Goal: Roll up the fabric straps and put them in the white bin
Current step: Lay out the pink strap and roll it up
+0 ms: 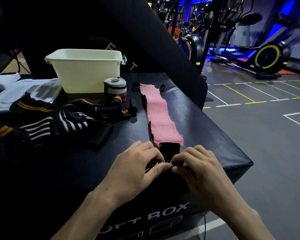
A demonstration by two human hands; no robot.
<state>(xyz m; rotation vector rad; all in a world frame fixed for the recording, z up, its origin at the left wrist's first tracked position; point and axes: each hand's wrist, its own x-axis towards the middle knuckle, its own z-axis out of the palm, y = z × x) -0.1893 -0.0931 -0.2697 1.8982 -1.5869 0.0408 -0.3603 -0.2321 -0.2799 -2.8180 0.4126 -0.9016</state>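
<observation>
A long pink fabric strap (pixel 158 115) lies flat on the black soft box (pixel 206 122), stretching away from me toward the white bin (pixel 87 71). Its near end is a black patch (pixel 169 149). My left hand (pixel 137 168) and my right hand (pixel 199 168) both pinch that black end with curled fingers and thumbs, side by side. A rolled grey, black and red strap (pixel 115 88) stands just right of the bin. Loose black straps with white and orange stripes (pixel 68 116) lie in a heap to the left.
Clear plastic packaging (pixel 24 92) lies left of the bin. A padded black board (pixel 154 40) leans behind the box. The box's right edge drops to the gym floor, where exercise bikes (pixel 270 56) stand far right.
</observation>
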